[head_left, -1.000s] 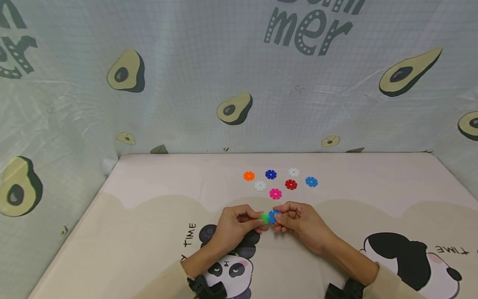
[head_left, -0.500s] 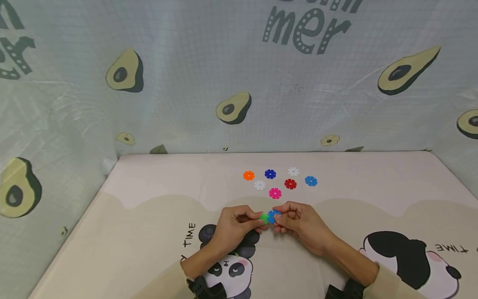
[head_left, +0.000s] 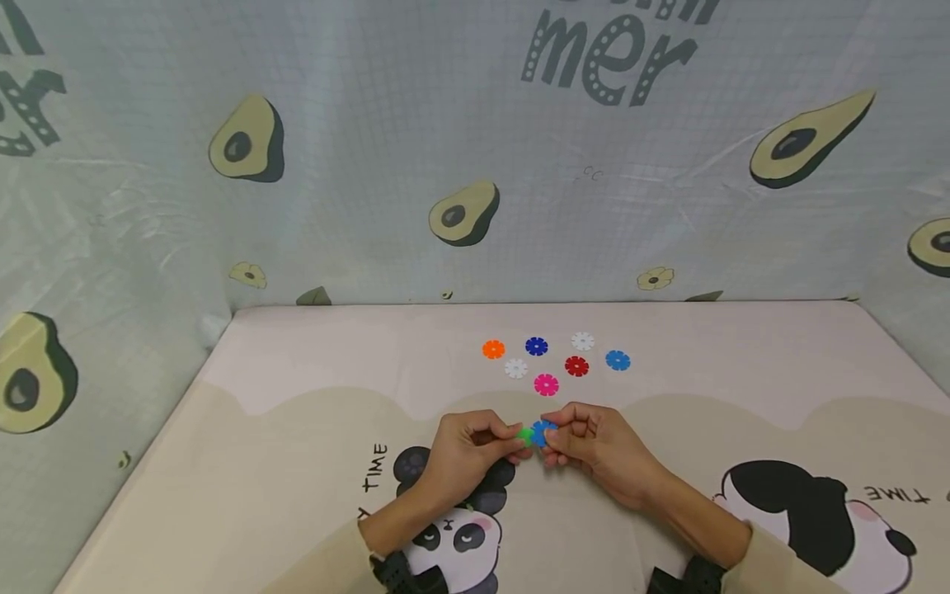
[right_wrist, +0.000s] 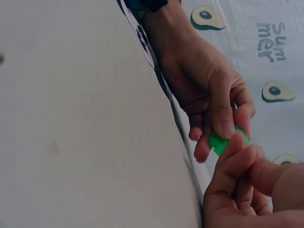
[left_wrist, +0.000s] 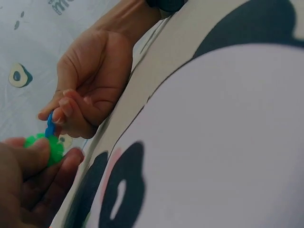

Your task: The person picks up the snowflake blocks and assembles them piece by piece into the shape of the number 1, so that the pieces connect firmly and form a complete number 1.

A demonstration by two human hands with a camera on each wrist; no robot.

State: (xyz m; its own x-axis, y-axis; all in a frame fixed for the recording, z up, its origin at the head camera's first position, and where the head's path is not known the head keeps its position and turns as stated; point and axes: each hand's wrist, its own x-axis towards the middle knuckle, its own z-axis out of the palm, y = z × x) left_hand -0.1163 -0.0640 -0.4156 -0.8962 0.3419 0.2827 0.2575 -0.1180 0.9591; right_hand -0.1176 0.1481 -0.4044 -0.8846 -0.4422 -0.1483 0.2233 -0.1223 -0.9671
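Observation:
My left hand (head_left: 471, 450) pinches a green notched disc (head_left: 526, 436) between thumb and fingers, over the front middle of the table. Facing it, my right hand (head_left: 604, 450) pinches a blue notched disc (head_left: 543, 432). In the head view the two discs meet edge to edge. From the left wrist, the blue disc (left_wrist: 50, 125) looks edge-on and touches the upper rim of the green disc (left_wrist: 53, 148). In the right wrist view the green disc (right_wrist: 222, 142) shows between the fingertips, while the blue one is hidden behind the right fingers.
Beyond the hands lie several loose notched discs, among them an orange disc (head_left: 493, 349), a pink disc (head_left: 546, 384), a red disc (head_left: 576, 366) and a light blue disc (head_left: 618, 360). A patterned cloth covers the table (head_left: 334, 346). An avocado-print curtain (head_left: 356, 148) hangs behind.
Both hands keep their grip on the green and blue discs in almost the same spot. The head view shifts very slightly; the loose discs stay where they were.

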